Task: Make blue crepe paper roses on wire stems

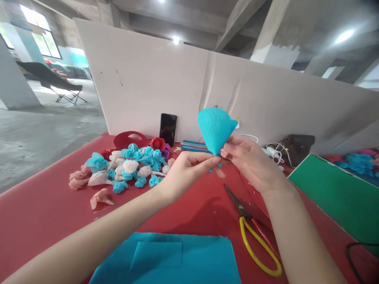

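Nearby, in the head view, your red table (189,217) is busy: a heap of blue, white and pink paper flowers (130,166) to the left, a red ring-shaped piece (130,139) behind it, and a dark phone (168,128) upright against the white partition (148,79). Scissors (257,246) lie open at right, yellow handle toward you, the red one close beside your right forearm. Blue paper (207,258) covers the near edge, its left side partly behind your left forearm. Farther right: white cables (276,153), a dark pouch (300,145), a green board (334,197). Both arms reach forward, converging above mid-table. Left hand (185,171) extends palm inward, thumb and fingers pinching the bottom point of a blue cone (214,128), raised, wide end up. Right hand (254,162) sits at the cone's right side, below its small pointed flap, fingers curled; whether they grip, you cannot tell.
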Demonstrator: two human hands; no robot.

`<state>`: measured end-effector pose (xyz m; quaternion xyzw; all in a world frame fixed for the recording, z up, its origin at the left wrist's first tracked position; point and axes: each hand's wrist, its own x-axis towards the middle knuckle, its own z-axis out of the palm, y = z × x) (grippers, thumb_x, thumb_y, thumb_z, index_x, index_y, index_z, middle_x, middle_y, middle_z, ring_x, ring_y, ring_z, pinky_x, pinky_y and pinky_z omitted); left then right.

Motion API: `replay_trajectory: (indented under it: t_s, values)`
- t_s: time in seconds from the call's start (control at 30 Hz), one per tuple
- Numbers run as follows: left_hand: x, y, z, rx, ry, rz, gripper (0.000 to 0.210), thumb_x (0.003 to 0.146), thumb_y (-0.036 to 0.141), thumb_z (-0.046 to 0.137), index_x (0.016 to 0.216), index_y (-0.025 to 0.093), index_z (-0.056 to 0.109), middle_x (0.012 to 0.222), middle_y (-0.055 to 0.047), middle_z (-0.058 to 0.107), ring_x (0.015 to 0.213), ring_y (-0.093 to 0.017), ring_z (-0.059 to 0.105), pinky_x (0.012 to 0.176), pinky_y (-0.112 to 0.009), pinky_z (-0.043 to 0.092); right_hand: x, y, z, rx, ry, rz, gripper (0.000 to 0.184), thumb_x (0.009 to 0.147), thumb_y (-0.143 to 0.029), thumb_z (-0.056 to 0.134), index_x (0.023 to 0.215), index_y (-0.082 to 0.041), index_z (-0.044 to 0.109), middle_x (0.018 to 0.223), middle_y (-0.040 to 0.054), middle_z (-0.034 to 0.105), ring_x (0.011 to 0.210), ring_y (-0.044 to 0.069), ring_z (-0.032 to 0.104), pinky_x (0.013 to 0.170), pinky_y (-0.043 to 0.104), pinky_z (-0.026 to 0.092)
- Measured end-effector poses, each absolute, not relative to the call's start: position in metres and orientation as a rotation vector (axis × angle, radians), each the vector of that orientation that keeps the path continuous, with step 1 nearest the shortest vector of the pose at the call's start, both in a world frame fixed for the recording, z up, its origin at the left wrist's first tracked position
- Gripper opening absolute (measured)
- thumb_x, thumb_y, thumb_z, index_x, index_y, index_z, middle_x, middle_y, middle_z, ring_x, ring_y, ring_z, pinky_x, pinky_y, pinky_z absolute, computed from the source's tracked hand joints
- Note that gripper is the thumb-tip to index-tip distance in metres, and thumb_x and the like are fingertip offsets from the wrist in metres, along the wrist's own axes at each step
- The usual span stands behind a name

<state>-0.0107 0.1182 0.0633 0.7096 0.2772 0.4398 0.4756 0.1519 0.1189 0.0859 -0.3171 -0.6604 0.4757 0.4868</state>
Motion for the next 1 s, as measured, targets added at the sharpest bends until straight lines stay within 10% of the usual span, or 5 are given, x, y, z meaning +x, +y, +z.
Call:
replay_trajectory:
  t_s: [0.43, 0.67, 1.0]
  values:
    - [-0.014, 0.118, 0.062, 1.907, 0.76, 0.981, 0.037, 0.087, 0.037, 0.044, 0.072, 0.015, 0.071, 0.078, -0.004, 0.071, 0.078, -0.017, 0.059, 0.071, -0.025, 0.041, 0.149, 0.117, 0.087, -0.837, -1.478, 1.033, 0.003, 0.073, -0.025, 0.067, 0.075, -0.023, 0.067, 0.071, -0.0015, 0.057, 0.069, 0.011, 0.05, 0.065, 0.025, 0.041]
    - [-0.023, 0.131, 0.048, 2.162, 0.84, 0.618, 0.041, 0.085, 0.036, 0.047, 0.055, 0.015, 0.066, 0.05, 0.0, 0.06, 0.042, -0.009, 0.045, 0.044, -0.024, 0.032, 0.165, 0.131, 0.084, -0.911, -1.32, 0.898, 0.013, 0.071, -0.022, 0.066, 0.066, -0.016, 0.056, 0.063, -0.0039, 0.047, 0.059, 0.009, 0.04, 0.057, 0.024, 0.033]
    - [-0.025, 0.142, 0.041, 2.114, 0.92, 0.707, 0.024, 0.087, 0.032, 0.049, 0.098, 0.014, 0.061, 0.099, -0.006, 0.065, 0.092, -0.019, 0.06, 0.083, -0.039, 0.048, 0.169, 0.131, 0.085, -0.957, -1.266, 0.76, 0.019, 0.074, -0.022, 0.063, 0.062, -0.015, 0.05, 0.061, -0.0048, 0.044, 0.057, 0.009, 0.04, 0.055, 0.022, 0.032]
